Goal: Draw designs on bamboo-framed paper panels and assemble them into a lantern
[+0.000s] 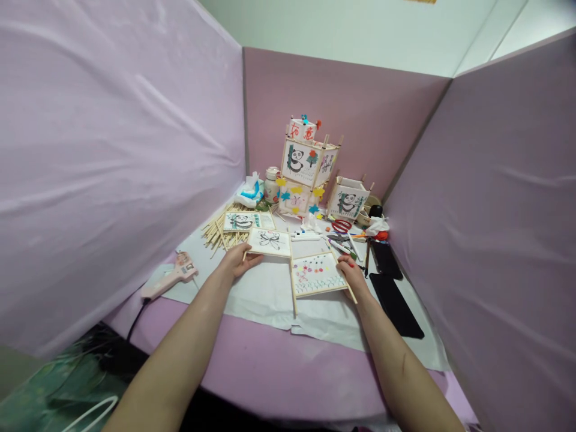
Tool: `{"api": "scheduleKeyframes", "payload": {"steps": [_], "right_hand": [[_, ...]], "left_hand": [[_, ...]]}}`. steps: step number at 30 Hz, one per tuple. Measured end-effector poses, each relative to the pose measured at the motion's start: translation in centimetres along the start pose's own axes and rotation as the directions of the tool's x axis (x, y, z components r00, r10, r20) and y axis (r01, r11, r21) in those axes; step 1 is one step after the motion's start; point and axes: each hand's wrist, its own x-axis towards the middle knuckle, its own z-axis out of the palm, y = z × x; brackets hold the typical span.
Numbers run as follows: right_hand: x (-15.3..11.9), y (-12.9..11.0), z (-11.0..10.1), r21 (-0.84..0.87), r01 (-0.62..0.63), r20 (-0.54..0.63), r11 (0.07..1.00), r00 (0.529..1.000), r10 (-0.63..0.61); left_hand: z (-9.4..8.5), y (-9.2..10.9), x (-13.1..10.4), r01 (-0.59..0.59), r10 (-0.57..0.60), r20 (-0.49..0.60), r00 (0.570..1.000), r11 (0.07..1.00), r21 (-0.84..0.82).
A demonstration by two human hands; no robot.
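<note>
My left hand (242,261) grips the left edge of a stick-framed paper panel with a black butterfly drawing (270,241). My right hand (351,276) is closed on the right side of another stick-framed panel, painted with coloured dots and green strokes (315,273). Both panels are raised over the table and meet near a wooden stick between them; I cannot tell whether they are glued together. Behind the left one lies a panda panel (240,221) on a pile of thin wooden sticks (211,234).
A tiered paper lantern (300,162) stands at the back, with a smaller panda lantern (347,203) to its right. A pink glue gun (173,277) rests at the left. Red-handled scissors (341,225), pens and two black flat objects (396,306) lie right. Fabric walls enclose three sides.
</note>
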Motion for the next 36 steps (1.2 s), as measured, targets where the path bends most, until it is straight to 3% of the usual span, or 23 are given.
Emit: {"api": "scheduleKeyframes", "payload": {"steps": [3, 6, 13, 17, 22, 27, 36], "right_hand": [[-0.3, -1.0, -0.3, 0.032, -0.11, 0.079, 0.993, 0.991, 0.107], [-0.7, -1.8, -0.5, 0.044, -0.143, 0.139, 0.989, 0.981, 0.136], [-1.0, -2.8, -1.0, 0.038, -0.111, 0.25, 0.993, 0.963, 0.098], [-1.2, -2.8, -0.5, 0.108, -0.084, 0.242, 0.991, 0.969, 0.056], [-2.0, -2.5, 1.0, 0.22, -0.063, 0.186, 0.974, 0.982, 0.022], [-2.0, -2.0, 1.6, 0.298, -0.051, 0.13, 0.953, 0.991, 0.012], [-1.5, -1.3, 1.5, 0.373, -0.039, 0.051, 0.927, 0.998, 0.021]], "left_hand": [[-0.1, -0.1, 0.1, -0.024, 0.025, 0.002, 1.0, 0.999, -0.036], [-0.1, -0.3, 0.1, -0.069, 0.069, -0.002, 0.998, 0.996, -0.055], [0.2, -0.6, -0.1, -0.185, 0.187, 0.031, 0.982, 0.981, -0.06], [0.5, -0.7, -0.5, -0.205, 0.209, 0.085, 0.974, 0.977, -0.054], [1.8, -1.8, -2.2, -0.145, 0.145, 0.263, 0.954, 0.989, -0.019], [3.3, -3.3, -3.7, -0.004, 0.001, 0.44, 0.898, 1.0, 0.007], [4.4, -4.7, -4.6, 0.099, -0.088, 0.478, 0.874, 0.995, 0.002]]}}
